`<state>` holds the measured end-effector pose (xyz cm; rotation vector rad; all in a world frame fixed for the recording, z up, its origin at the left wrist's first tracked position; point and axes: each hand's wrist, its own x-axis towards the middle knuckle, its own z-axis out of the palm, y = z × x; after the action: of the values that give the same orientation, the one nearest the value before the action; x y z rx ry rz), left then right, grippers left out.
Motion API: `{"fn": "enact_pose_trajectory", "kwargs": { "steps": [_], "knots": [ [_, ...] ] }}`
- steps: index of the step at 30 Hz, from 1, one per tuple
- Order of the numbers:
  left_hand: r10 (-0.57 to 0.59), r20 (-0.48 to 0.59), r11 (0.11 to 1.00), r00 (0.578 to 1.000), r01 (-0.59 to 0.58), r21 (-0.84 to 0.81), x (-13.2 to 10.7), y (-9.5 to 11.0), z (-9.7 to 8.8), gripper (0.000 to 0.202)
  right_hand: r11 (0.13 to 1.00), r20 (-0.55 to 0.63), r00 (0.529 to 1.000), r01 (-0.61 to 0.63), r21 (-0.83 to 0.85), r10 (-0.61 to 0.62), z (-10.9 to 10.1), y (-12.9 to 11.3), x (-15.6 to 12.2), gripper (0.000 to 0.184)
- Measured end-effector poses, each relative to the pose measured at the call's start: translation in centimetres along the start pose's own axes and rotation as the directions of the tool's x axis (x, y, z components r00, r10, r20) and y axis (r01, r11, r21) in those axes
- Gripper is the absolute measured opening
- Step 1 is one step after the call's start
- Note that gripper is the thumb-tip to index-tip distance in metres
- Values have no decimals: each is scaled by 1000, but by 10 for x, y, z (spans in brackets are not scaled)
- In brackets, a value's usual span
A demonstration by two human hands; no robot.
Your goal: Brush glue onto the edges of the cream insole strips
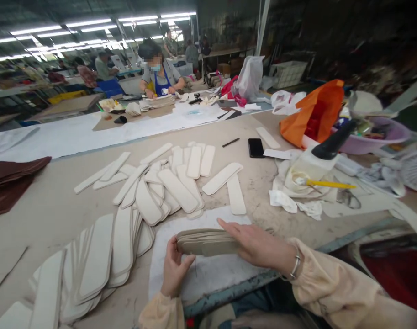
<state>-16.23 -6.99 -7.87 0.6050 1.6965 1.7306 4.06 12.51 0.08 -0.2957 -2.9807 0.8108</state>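
A stack of thin grey-beige strips (208, 242) stands on edge over a white sheet (167, 278) at the table's near edge. My left hand (176, 265) grips the stack's left end, with the thumb in front and fingers curled behind. Along the right end lies my right hand (254, 242), its fingers stretched out over the top edge and the palm against the strips. Loose off-white rounded strips (179, 189) are heaped just beyond the sheet. More of these strips fan out in overlapping piles (97, 256) to the left of my left hand.
A black phone (255, 148) and a pen (230, 142) lie farther back. At right are a white container with a black top (314, 160), a yellow-handled brush (331, 184), an orange bag (314, 114) and a purple basin (379, 137). A co-worker (160, 75) sits across the table.
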Motion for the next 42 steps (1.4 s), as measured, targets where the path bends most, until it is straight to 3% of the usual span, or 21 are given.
{"fn": "enact_pose_trajectory", "kwargs": {
  "steps": [3, 6, 10, 15, 18, 21, 23, 27, 31, 34, 38, 40, 42],
  "knots": [
    [41, -14, 996, 999, -40, 77, -2, -4, -4, 63, 990, 0, 991, -137, -18, 137, 6, 17, -29, 96],
    [22, -16, 994, 1000, -20, 104, -7, -6, 2, 67, 947, -21, 950, -313, -67, 312, 12, 35, -57, 83],
    [-7, 151, 977, 989, -25, 212, -13, -5, 23, 69, 912, -92, 910, -409, -39, 404, 18, 42, -75, 52],
    [88, 375, 905, 923, -232, 356, -5, 6, 44, 34, 904, -229, 881, -427, -4, 415, 17, 31, -69, 21],
    [152, 441, 867, 885, -333, 370, 0, 8, 41, 25, 896, -277, 875, -435, -87, 398, 15, 32, -71, 27],
    [148, 439, 867, 886, -330, 374, -3, 3, 35, 48, 903, -299, 884, -411, -127, 360, 17, 40, -82, 42],
    [155, 479, 854, 864, -361, 376, -6, 0, 37, 57, 938, -258, 914, -340, -67, 312, 20, 46, -89, 49],
    [187, 599, 800, 779, -474, 367, -4, 8, 54, 38, 959, -192, 941, -263, 106, 279, 25, 56, -90, 50],
    [193, 568, 735, 800, -501, 457, 19, 25, 63, 21, 973, -237, 946, -202, 112, 224, 18, 63, -74, 43],
    [273, 578, 683, 769, -578, 447, 39, 26, 57, 25, 991, -311, 942, -131, 7, 126, 15, 68, -61, 53],
    [309, 671, 614, 674, -680, 400, 42, 18, 42, 29, 984, -363, 932, -63, -169, -2, 30, 72, -59, 51],
    [245, 768, 563, 591, -732, 384, 31, 20, 36, 35, 976, -337, 940, -29, -216, -46, 39, 71, -66, 46],
    [133, 833, 481, 537, -770, 419, 19, 25, 29, 41, 977, -303, 952, -18, -211, -48, 43, 68, -74, 49]
  ]
}}
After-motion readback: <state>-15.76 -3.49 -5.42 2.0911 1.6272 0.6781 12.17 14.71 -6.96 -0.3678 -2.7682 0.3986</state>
